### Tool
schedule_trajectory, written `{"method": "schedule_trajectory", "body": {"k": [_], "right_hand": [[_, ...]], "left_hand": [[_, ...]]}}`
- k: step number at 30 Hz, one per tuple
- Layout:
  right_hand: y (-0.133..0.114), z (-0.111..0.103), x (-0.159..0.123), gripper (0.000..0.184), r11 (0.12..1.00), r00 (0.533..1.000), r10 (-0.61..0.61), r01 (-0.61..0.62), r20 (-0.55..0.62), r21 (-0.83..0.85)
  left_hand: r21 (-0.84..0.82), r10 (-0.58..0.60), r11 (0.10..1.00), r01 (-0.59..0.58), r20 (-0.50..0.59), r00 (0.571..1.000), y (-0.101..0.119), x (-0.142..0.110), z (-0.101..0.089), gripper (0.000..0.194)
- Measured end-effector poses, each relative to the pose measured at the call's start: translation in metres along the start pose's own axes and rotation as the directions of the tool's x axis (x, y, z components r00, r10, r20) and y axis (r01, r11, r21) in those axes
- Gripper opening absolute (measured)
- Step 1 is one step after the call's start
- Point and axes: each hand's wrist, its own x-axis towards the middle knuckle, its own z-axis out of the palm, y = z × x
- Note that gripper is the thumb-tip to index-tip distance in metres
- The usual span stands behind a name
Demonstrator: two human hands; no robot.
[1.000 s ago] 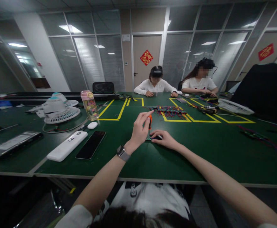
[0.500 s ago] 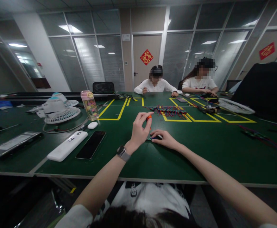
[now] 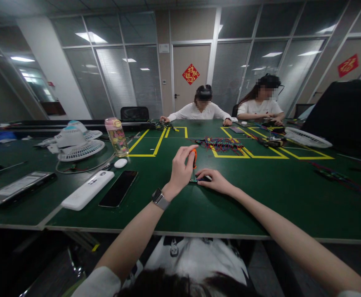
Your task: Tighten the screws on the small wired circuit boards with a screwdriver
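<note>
My left hand (image 3: 181,167) is closed on the handle of an orange and black screwdriver (image 3: 194,160), with the index finger stretched over its top. The screwdriver stands upright, its shaft running down to a small green circuit board (image 3: 193,180) flat on the table. My right hand (image 3: 215,181) pinches the board's right end and holds it down. A dark piece shows beneath those fingers; I cannot make out what it is. The fingers hide much of the board.
Left of my hands lie a black phone (image 3: 119,189), a white power bank (image 3: 88,190) and a white case (image 3: 120,163). A bottle (image 3: 117,138) and a fan (image 3: 79,142) stand behind them. Wired boards (image 3: 222,144) lie ahead. Two co-workers sit across the green table (image 3: 230,218).
The screwdriver's handle has turned a little between my left fingers. My right hand stays put. One co-worker's hand has reached toward cables on the far side.
</note>
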Motion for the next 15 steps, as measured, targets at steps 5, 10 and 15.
{"method": "schedule_trajectory", "body": {"k": [5,10,15], "right_hand": [[-0.0008,-0.0003,-0.0002,0.012,1.0,1.0,-0.005,0.005,-0.003,-0.002],[-0.0017,-0.0002,-0.0005,0.011,1.0,1.0,-0.007,0.007,-0.009,-0.003],[-0.0002,0.0001,-0.0002,0.011,1.0,1.0,-0.01,0.01,-0.008,0.008]], "left_hand": [[-0.074,0.011,0.997,-0.01,0.022,1.0,-0.0011,0.0005,0.0003,0.028],[-0.027,0.012,1.0,-0.012,-0.023,1.0,-0.0005,0.001,0.0002,0.021],[0.025,0.015,1.0,-0.013,-0.072,0.997,0.0012,0.0008,0.0005,0.013]]}}
